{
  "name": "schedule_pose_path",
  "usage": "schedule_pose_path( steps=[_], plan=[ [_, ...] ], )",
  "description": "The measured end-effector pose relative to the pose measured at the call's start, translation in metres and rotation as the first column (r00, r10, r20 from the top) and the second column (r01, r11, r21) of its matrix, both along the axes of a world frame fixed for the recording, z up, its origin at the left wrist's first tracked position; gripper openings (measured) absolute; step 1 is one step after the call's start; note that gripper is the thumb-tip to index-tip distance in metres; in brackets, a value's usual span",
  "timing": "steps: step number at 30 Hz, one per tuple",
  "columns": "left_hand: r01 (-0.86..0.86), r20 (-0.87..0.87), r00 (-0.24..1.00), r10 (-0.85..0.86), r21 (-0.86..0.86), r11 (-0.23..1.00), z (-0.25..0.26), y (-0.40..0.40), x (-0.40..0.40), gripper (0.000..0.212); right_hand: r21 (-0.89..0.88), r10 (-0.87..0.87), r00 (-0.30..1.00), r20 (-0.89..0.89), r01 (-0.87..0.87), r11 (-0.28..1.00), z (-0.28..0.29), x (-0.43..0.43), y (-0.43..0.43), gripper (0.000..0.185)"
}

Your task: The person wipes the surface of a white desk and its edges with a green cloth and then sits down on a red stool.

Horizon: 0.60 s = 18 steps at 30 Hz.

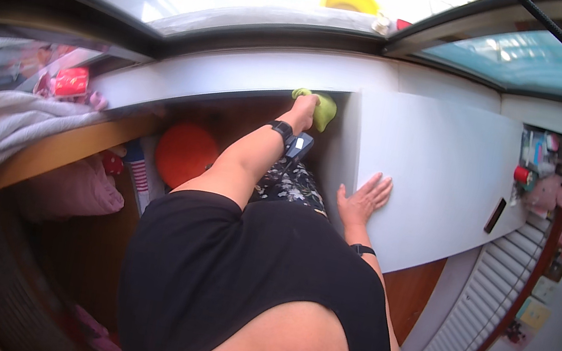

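Note:
My left hand (305, 112) is closed around a yellow-green cloth (326, 113), bunched at the inner edge of the white ledge under the window. Part of the cloth is hidden by the fingers. My right hand (367, 199) lies flat with fingers apart, on or against the smooth white panel of a cabinet or desk (441, 164), near its left edge, with nothing held. Both wrists bear black bands. Below my left wrist is a small dark device (298, 147) with a cable, over dark floral fabric (293, 183).
An orange-red round object (186, 156), probably a stool seat, stands left of my legs. Farther left are a pink pillow (81, 191) and a grey-white cloth (13, 128) over a wooden edge. A dark window frame (283, 32) runs ahead; a slatted white radiator or shutter (492, 286) stands right.

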<state>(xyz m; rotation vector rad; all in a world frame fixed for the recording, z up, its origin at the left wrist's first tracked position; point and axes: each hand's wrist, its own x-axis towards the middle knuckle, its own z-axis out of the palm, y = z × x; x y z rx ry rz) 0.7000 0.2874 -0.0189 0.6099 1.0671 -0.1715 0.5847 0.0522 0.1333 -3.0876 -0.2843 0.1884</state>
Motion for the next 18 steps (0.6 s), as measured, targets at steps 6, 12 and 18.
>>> schedule_pose_path(
  steps=[6, 12, 18],
  plan=[
    [-0.091, -0.004, 0.996, 0.093, -0.279, 0.956, -0.022, -0.039, 0.057, 0.021, 0.033, -0.016, 1.0, 0.014, 0.016, 0.999, 0.003, 0.0, -0.002, 0.097],
    [-0.29, -0.057, 0.954, 0.295, -0.43, 0.855, -0.027, -0.028, 0.066, 0.018, 0.02, -0.046, 0.999, 0.005, 0.045, 0.999, 0.001, 0.001, -0.002, 0.096],
    [-0.37, -0.043, 0.921, 0.388, -0.415, 0.831, -0.023, 0.03, 0.021, 0.023, -0.001, -0.024, 0.999, 0.022, 0.024, 1.0, -0.001, -0.001, 0.0, 0.099]
  ],
)
